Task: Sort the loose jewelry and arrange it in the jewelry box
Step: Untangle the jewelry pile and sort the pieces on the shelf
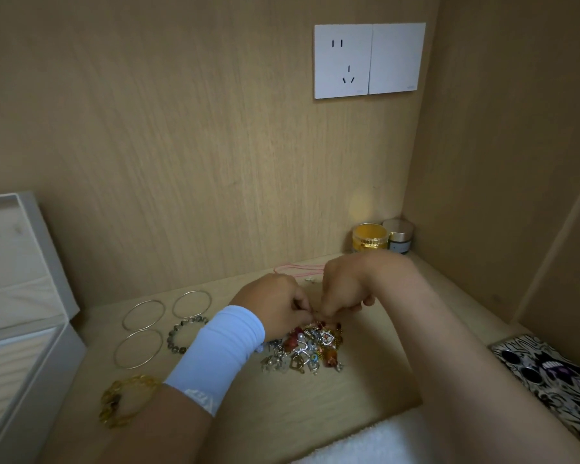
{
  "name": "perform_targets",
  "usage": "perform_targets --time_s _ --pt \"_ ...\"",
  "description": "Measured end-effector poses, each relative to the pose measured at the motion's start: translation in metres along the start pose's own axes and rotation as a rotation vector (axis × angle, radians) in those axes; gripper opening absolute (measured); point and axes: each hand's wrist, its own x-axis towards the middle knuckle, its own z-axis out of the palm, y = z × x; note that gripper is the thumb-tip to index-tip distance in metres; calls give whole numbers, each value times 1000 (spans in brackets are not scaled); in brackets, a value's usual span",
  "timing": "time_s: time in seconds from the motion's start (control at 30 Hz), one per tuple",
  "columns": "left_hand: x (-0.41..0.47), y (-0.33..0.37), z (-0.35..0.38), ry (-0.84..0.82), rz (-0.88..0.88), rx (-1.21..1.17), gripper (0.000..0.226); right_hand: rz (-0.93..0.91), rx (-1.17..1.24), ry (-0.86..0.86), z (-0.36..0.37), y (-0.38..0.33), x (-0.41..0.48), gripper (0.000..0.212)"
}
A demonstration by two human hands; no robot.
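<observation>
Left hand (275, 303) and right hand (342, 291) both pinch at the twelve-o'clock edge of the tangled charm pile (305, 351) on the tabletop (365, 390). Tease one piece free slowly, without dragging its neighbours. The jewelry box (37, 370) sits at nine o'clock.

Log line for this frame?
left hand: pinching at charm pile | right hand: pinching at same spot | bangles: laid apart | jewelry box: open

Counter (365, 390) and wall (181, 162): matt wood-grain. Bangles (193, 292): thin polished metal. Bead bracelet (176, 329): dark, glossy. Chain bracelet (114, 396): amber, translucent, shiny. Sleeve (221, 349): smooth white cloth. Jars (370, 237): glossy gold lids. Socket plate (344, 61): smooth white plastic.
</observation>
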Motion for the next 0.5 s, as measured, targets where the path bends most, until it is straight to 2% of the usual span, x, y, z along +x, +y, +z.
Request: perform_targets --time_s 0.17,0.37,0.5 --pt "-6 -13 -7 -12 -13 -10 11 -70 54 120 -7 8 -1 26" --pt "2 0 -3 9 55 58 13 -36 36 49 2 4 5 27" --pt "6 2 1 103 111 200 14 -40 37 102 7 0 8 21"
